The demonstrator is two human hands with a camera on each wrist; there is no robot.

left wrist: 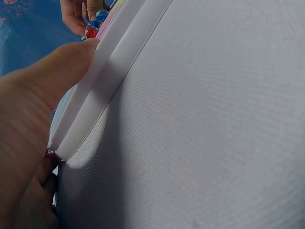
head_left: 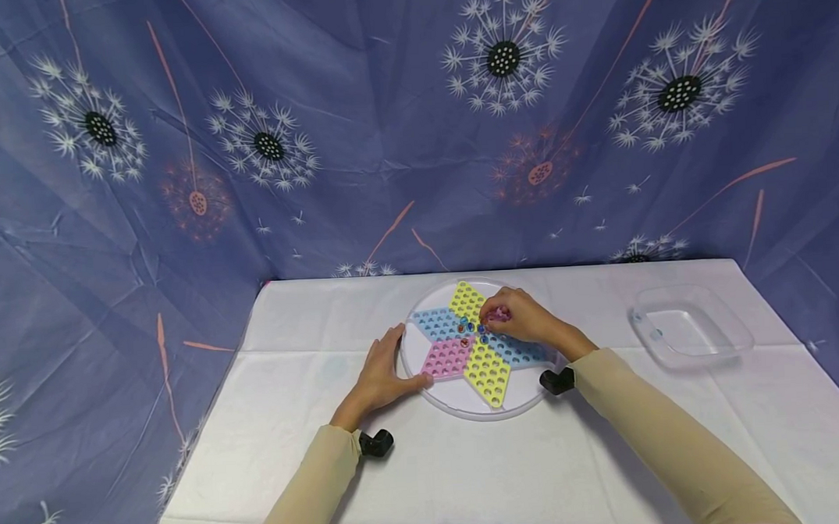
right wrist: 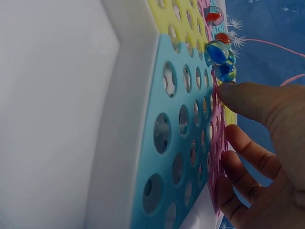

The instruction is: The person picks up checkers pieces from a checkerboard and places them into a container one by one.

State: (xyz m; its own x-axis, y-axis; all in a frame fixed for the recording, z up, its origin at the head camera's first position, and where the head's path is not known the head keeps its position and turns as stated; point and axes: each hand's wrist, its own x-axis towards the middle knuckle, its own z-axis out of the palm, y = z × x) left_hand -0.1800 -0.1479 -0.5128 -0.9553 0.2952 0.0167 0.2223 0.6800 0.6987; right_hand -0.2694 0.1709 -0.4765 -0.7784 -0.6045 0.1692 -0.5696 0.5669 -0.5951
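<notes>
Bracing star board rim, left hand, right hand over marbles, no readable writing

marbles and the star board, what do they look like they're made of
Marbles: likely glass, clear and glossy with coloured swirls inside. Star board: looks like moulded plastic, matte pastel panels with punched round holes, set in a round white rim.

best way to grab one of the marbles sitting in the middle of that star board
Pinch a marble by its exposed upper half, coming straight down from above: it sits in a hole of the star board, with neighbouring marbles close beside it, so a fingertip pinch probably works best.
</notes>
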